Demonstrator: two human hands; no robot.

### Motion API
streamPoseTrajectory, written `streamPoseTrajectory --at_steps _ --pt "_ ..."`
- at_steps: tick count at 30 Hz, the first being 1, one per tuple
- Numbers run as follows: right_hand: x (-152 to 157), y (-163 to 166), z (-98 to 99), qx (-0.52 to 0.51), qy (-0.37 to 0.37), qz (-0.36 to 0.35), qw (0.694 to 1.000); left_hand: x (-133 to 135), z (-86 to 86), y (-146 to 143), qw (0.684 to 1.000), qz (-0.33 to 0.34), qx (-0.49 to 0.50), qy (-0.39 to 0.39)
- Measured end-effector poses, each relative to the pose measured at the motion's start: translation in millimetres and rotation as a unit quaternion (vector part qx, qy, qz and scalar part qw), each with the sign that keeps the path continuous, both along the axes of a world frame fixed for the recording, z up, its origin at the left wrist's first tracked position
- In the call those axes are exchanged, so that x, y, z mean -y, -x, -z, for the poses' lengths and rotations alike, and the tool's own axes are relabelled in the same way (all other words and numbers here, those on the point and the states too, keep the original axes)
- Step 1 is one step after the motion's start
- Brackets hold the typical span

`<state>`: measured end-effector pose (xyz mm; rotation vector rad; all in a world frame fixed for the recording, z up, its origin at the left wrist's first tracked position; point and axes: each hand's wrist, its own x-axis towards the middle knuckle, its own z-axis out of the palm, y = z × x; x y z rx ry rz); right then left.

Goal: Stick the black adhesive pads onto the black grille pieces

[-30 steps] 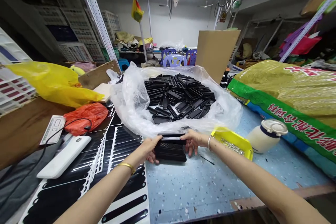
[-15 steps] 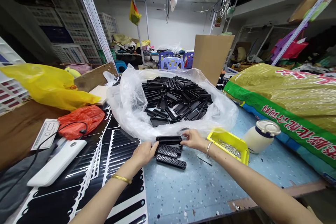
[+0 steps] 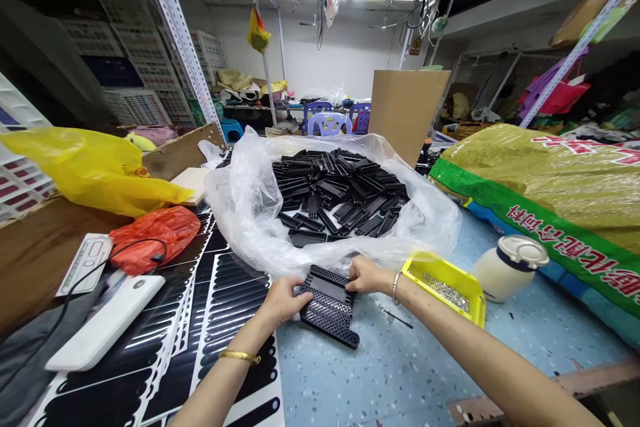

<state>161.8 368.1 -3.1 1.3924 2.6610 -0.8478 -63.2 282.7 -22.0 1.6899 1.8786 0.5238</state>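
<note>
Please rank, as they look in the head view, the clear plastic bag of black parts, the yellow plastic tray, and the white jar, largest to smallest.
1. Clear plastic bag of black parts, by far largest.
2 and 3. Yellow plastic tray and white jar look alike; no firm ranking.

Arms: both bare, no sleeves in view.
Left hand [image 3: 283,300]: no rings visible; thin gold bangle [image 3: 240,355] just behind it on the wrist.
Right hand [image 3: 365,275]: slim silver bracelet [image 3: 395,287] at the wrist, plain band.
Gloves: none worn.
</note>
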Motion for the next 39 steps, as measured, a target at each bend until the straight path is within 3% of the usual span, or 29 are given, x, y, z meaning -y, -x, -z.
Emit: streamPoseTrajectory --at_steps 7,11,14,19,25,27,33,39 --pt "35 -4 -5.2 0.028 -0.018 -0.03 0.999 50 -0.2 -23 0.999 0.039 -0.036 0.006" --pt "51 -24 -9.7 0.0 -0.047 0.024 0.999 71 0.0 -24 0.998 0.038 -0.05 0.016" --pt "74 -44 -4.7 -0.056 -0.077 0.069 0.993 68 -2.0 -16 0.999 0.022 -0.036 -0.01" --pt "115 -56 21.2 -0.077 -0.117 0.0 0.99 49 -0.8 -5 0.995 0.091 0.032 -0.033" --pt "113 -53 36.9 -0.097 -0.134 0.002 0.986 43 5.9 -2 0.992 0.118 0.041 0.004" --pt "108 -50 38.5 -0.139 -0.118 0.035 0.983 44 5.8 -2 0.992 0.118 0.046 0.008" --pt "98 -30 45.1 -0.269 0.068 0.21 0.937 44 9.5 -2 0.994 0.069 0.085 -0.02" --pt "94 -40 44.9 -0.294 0.038 0.262 0.918 48 27.9 2 0.978 -0.046 0.195 -0.049"
